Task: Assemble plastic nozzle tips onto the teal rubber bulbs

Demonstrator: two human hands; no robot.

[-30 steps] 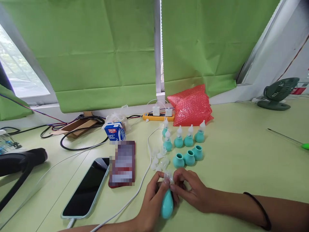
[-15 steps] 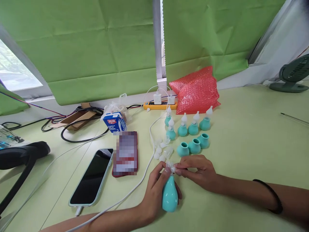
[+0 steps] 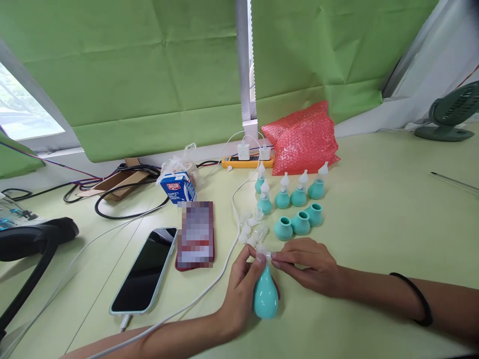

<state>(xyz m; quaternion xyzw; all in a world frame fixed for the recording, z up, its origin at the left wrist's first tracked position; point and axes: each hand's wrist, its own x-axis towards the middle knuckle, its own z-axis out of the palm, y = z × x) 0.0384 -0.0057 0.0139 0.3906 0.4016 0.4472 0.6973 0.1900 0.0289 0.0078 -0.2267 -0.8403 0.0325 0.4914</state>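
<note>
My left hand (image 3: pixel 243 284) is closed around the neck of a glossy teal squeeze bulb (image 3: pixel 266 296), which looks like a nasal aspirator. Its round end points toward me. Between my left thumb and fingers, a clear plastic fitting (image 3: pixel 263 250) tops the bulb. My right hand (image 3: pixel 310 264) pinches a small translucent piece (image 3: pixel 274 259) against the side of that fitting; fingertips partly cover it. Beyond the hands lie loose translucent tips and caps (image 3: pixel 251 232). Three open teal bulbs (image 3: pixel 301 223) stand to their right, and several teal bulbs with translucent tips (image 3: pixel 282 198) stand behind.
A red bubble-wrap bag (image 3: pixel 305 144) and an orange power strip (image 3: pixel 232 162) sit at the back. To the left are two phones, one black-screened (image 3: pixel 144 271), and a blue milk carton (image 3: pixel 178 188). A white cable (image 3: pixel 202 299) crosses my left forearm. A fan (image 3: pixel 449 112) stands far right.
The held bulb has shifted slightly up and to the right, with its round end a little farther from me. Both hands keep their grips; the view has moved slightly.
</note>
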